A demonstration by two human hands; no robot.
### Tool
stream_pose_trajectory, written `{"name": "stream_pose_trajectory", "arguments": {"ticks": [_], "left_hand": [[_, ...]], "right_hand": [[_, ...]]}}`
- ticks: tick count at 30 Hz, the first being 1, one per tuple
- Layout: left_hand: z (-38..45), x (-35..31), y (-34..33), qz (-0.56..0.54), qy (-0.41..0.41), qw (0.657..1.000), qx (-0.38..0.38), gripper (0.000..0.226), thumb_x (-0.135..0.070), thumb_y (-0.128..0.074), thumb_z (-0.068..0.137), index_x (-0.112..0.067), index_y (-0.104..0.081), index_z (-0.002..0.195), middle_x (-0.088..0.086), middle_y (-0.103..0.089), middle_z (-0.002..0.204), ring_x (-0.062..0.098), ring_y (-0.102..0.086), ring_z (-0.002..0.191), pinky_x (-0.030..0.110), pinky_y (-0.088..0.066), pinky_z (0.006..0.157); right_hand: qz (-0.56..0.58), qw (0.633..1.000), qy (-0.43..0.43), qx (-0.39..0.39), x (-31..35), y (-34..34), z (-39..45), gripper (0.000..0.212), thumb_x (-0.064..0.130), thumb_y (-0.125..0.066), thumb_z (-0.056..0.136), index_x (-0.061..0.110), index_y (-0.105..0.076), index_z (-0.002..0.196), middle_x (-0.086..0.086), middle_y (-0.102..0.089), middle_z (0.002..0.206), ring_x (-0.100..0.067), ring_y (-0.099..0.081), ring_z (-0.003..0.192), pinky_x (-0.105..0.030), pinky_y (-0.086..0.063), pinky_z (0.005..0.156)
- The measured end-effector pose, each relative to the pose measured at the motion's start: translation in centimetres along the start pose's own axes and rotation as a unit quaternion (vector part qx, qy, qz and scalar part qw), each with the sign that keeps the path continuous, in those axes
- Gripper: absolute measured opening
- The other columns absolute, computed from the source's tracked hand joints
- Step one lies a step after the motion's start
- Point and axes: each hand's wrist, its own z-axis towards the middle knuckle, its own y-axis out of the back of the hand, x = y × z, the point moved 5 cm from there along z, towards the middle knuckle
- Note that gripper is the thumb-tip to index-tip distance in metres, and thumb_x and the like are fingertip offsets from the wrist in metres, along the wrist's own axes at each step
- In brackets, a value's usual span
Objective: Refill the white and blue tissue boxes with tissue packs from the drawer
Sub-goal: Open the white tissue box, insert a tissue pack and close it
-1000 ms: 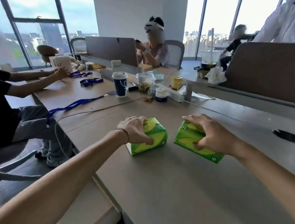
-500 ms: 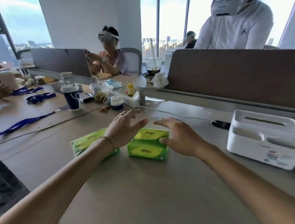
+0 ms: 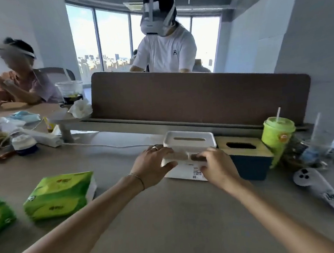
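A: How far along?
B: Two green tissue packs (image 3: 59,196) wait on the table (image 3: 171,227) at nine o'clock. Both boxes look unfilled.
A: Hands?
B: Left hand (image 3: 153,164) and right hand (image 3: 216,166) clasp the white box (image 3: 189,142); the blue box (image 3: 249,159) touches it at three o'clock.

Open-plan high-rise office: shared desk (image 3: 170,223) with brown partition screen (image 3: 199,95), floor-to-ceiling windows (image 3: 114,40) overlooking city towers, exposed ceiling services, seated and standing colleagues.
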Motion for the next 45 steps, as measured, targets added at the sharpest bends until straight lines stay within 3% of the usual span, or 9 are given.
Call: {"name": "stream_pose_trajectory", "arguments": {"ticks": [5,10,16,20,25,29,33,38,45], "left_hand": [[2.0,-1.0,-2.6,0.08,-0.069,0.994,0.034,0.041,-0.047,-0.061,0.094,-0.043,-0.058,0.134,-0.001,-0.066,0.131,0.025,-0.054,0.124,0.035,-0.043,0.104],[0.5,-1.9,-0.9,0.083,-0.103,0.991,-0.026,0.039,-0.036,-0.073,0.088,-0.041,-0.066,0.126,0.006,-0.075,0.109,0.034,-0.063,0.102,0.036,-0.051,0.085],[-5.0,-3.3,3.1,0.104,-0.147,0.981,-0.068,0.035,-0.033,-0.081,0.079,-0.038,-0.074,0.113,-0.002,-0.076,0.077,0.031,-0.065,0.074,0.023,-0.04,0.07],[-9.7,-4.8,5.6,0.106,-0.156,0.981,-0.054,0.036,-0.036,-0.076,0.08,-0.039,-0.072,0.116,-0.003,-0.075,0.081,0.03,-0.066,0.081,0.028,-0.048,0.072],[-14.5,-5.7,7.1,0.113,-0.157,0.978,-0.075,0.028,-0.046,-0.06,0.082,-0.03,-0.078,0.097,-0.005,-0.075,0.079,0.028,-0.069,0.08,0.022,-0.036,0.076],[-16.1,-4.4,5.4,0.044,-0.122,0.99,-0.065,0.034,-0.049,-0.061,0.083,-0.017,-0.071,0.08,-0.001,-0.073,0.078,0.029,-0.067,0.083,0.022,-0.039,0.081],[-16.7,-4.8,4.6,0.026,-0.098,0.992,-0.069,0.031,-0.046,-0.068,0.079,-0.015,-0.07,0.075,-0.001,-0.073,0.074,0.028,-0.069,0.081,0.017,-0.037,0.086],[-16.6,-4.6,4.8,0.014,-0.062,0.996,-0.059,0.027,-0.045,-0.077,0.072,-0.019,-0.073,0.077,-0.004,-0.074,0.077,0.025,-0.068,0.087,0.019,-0.042,0.083],[-15.4,-4.4,6.8,-0.055,-0.073,0.994,-0.066,0.031,-0.05,-0.059,0.086,-0.023,-0.074,0.079,-0.009,-0.068,0.073,0.017,-0.062,0.08,0.034,-0.053,0.069]], "right_hand": [[-0.069,0.996,0.047,0.009,-0.4,-1.1,1.0,0.03,0.011,-0.069,0.085,0.02,-0.077,0.112,0.0,-0.075,0.107,-0.022,-0.066,0.104,-0.031,-0.052,0.08],[-0.069,0.993,0.097,-0.007,0.1,-0.7,-0.1,0.044,0.006,-0.073,0.082,0.021,-0.073,0.123,0.004,-0.074,0.107,-0.019,-0.064,0.105,-0.029,-0.053,0.083],[-0.057,0.986,0.153,-0.018,3.2,1.9,-5.5,0.026,0.02,-0.079,0.082,0.019,-0.077,0.108,0.007,-0.074,0.102,-0.016,-0.067,0.096,-0.029,-0.056,0.078],[-0.031,0.982,0.186,-0.02,5.5,3.6,-10.0,0.021,0.025,-0.078,0.084,0.017,-0.076,0.103,0.007,-0.074,0.102,-0.014,-0.068,0.09,-0.028,-0.057,0.074],[-0.018,0.977,0.21,-0.018,7.4,4.0,-14.6,0.01,0.02,-0.078,0.084,0.014,-0.072,0.089,0.005,-0.067,0.087,-0.014,-0.062,0.08,-0.022,-0.046,0.065],[0.007,0.979,0.203,-0.018,7.4,2.9,-15.8,0.018,0.014,-0.082,0.081,0.015,-0.066,0.088,0.007,-0.062,0.089,-0.012,-0.057,0.083,-0.018,-0.042,0.069],[0.021,0.98,0.196,-0.007,7.3,1.9,-16.6,0.019,0.013,-0.081,0.082,0.014,-0.066,0.094,0.005,-0.063,0.099,-0.012,-0.058,0.093,-0.023,-0.052,0.08],[0.011,0.98,0.196,-0.021,7.5,2.2,-16.4,0.024,0.008,-0.083,0.078,0.013,-0.064,0.092,0.004,-0.061,0.096,-0.013,-0.055,0.092,-0.016,-0.042,0.083],[0.069,0.978,0.193,-0.044,7.7,4.3,-15.7,0.007,0.018,-0.071,0.093,0.013,-0.07,0.089,0.006,-0.057,0.086,-0.011,-0.052,0.083,-0.023,-0.044,0.072]]}}
